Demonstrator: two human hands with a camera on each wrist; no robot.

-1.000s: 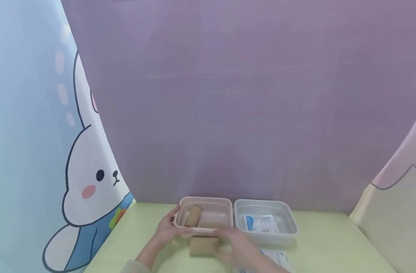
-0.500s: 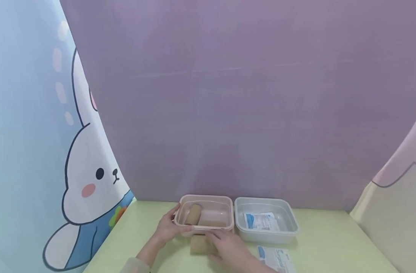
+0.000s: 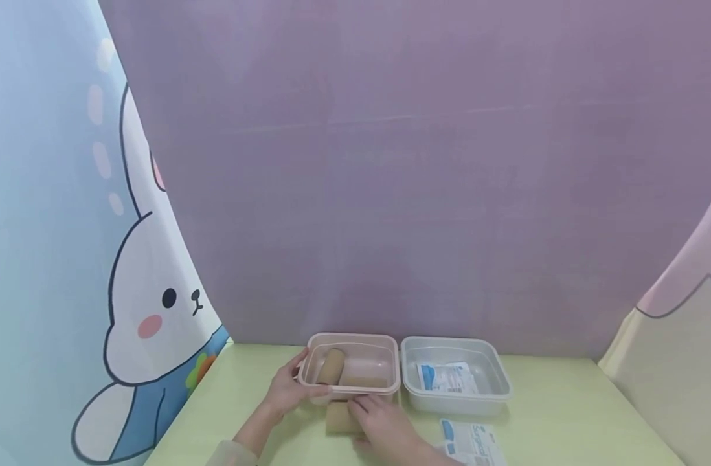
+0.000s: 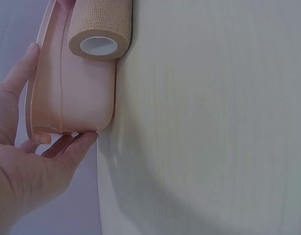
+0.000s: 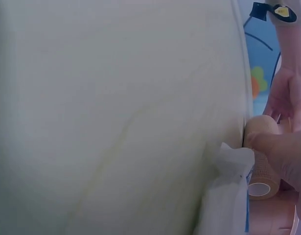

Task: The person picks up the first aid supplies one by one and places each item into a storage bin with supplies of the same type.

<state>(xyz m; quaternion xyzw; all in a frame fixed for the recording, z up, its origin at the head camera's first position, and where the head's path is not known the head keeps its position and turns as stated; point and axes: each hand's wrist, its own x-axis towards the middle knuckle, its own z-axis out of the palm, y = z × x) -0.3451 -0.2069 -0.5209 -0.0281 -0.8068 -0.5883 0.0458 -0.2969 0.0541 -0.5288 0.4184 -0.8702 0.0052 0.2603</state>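
So, the left hand [image 3: 288, 391] has hold of the left end of a pale pink plastic tub with a flared rim [image 3: 355, 347], sitting low in the frame, just left of center. Its thumb lies along the front rim, and the left wrist view shows fingers wrapped around the end wall.

The right hand [image 3: 384, 424], at the bottom middle of the frame, is gripping a tan, textured bandage roll with a white core [image 3: 340, 421], with its thumb across the roll in the right wrist view. That roll lies sideways right in front of the pink tub; can't really tell if the 2 are touching.

2 more tan rolls are inside the tub: 1 tilted at the left [image 3: 331, 367], and 1 along the front [image 3: 364, 382], partly hidden by the rim.

Just right of that there's a whitish plastic tub [image 3: 457, 406] with a flat white-and-blue packet [image 3: 447, 377] in it. Another white-and-blue packet [image 3: 474, 443], with "Surgical" printed on it, lies on the pale yellow-green surface [image 3: 565, 414] at the bottom edge, near the right forearm. A purplish-gray backdrop [image 3: 390, 181] fills the upper middle, and a blue curtain with a cartoon rabbit [image 3: 151, 278] covers the left side.
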